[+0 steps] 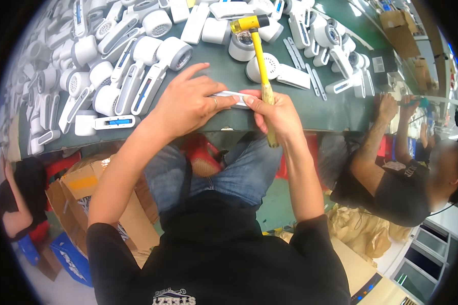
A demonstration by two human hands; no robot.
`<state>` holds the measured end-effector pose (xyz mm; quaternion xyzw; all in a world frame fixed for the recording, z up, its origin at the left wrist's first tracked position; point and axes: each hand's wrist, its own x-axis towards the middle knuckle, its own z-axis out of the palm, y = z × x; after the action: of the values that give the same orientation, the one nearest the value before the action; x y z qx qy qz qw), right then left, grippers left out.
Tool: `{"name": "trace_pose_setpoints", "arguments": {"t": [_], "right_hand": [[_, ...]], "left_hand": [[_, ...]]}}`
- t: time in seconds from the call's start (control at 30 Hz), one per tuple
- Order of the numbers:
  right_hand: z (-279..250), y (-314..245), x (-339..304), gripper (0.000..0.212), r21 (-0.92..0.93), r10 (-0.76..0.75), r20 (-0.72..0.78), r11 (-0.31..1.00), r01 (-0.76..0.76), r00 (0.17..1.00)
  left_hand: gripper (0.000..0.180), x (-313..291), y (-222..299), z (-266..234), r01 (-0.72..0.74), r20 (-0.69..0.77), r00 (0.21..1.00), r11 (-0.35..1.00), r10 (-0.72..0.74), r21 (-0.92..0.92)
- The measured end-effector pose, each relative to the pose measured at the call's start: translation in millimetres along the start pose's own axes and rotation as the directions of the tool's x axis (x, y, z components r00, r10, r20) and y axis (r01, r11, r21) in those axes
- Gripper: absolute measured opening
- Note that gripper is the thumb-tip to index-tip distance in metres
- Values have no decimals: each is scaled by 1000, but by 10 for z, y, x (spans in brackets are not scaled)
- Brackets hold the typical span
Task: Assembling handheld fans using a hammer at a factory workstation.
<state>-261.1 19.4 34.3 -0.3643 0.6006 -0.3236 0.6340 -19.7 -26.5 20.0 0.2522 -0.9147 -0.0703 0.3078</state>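
My left hand (191, 104) is closed on one end of a slim whitish plastic strip (243, 103), with one finger stretched out away from it. My right hand (279, 113) pinches the strip's other end between thumb and finger. The same hand also keeps hold of a yellow hammer (261, 61), its handle lying across the palm and its black-tipped head pointing away from me. Just beyond the hands, a white round housing with a grille (264, 68) lies beside a flat white handle piece (293, 77). Part of the strip is hidden by my fingers.
Many white handheld fan bodies (150, 87) crowd the dark green table (208, 65) on the left, more (336, 38) at far right. Thin grey strips (316, 81) lie right of the hammer. A co-worker (387, 173) works at right; a cardboard box (76, 188) stands below left.
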Motion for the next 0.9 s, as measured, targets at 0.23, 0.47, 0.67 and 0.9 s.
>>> {"name": "trace_pose_setpoints", "arguments": {"t": [0.23,0.47,0.67,0.9], "right_hand": [[-1,264,-896,51,16,-356,-207,930,367,911],[25,402,-1642,55,-565,-322,-230,813,144,918],[186,529,-1667,56,-542,-368,-238,818,191,899],[151,549,-1579,57,-579,-310,-231,806,126,922]], "left_hand": [[24,27,18,3,7,-9,1000,999,-7,-44],[23,36,26,15,10,-7,1000,999,-11,-45],[23,29,27,-9,10,-7,1000,999,-10,-45],[23,44,19,-3,6,-19,1000,999,-7,-42]]}}
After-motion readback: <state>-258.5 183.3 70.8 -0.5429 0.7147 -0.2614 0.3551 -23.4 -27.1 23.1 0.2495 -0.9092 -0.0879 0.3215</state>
